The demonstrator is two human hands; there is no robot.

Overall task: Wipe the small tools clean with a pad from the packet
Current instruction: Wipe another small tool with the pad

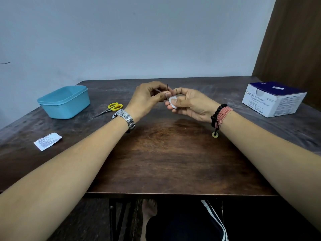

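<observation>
My left hand (pixel 149 98) pinches a small thin metal tool (pixel 167 87) above the middle of the dark wooden table (pixel 166 153); the tool's tip points up between my hands. My right hand (pixel 189 105) holds a white pad (pixel 172 100) folded against the tool's lower part. Most of the tool is hidden by my fingers. Small scissors with yellow handles (pixel 112 107) lie on the table to the left of my left hand. A torn white packet (pixel 47 141) lies flat near the table's left edge.
A light blue plastic tub (pixel 64 101) stands at the back left. A white and blue box of alcohol swabs (pixel 272 100) stands at the back right. A brown curtain (pixel 295 40) hangs at the right; the pale wall is behind the table.
</observation>
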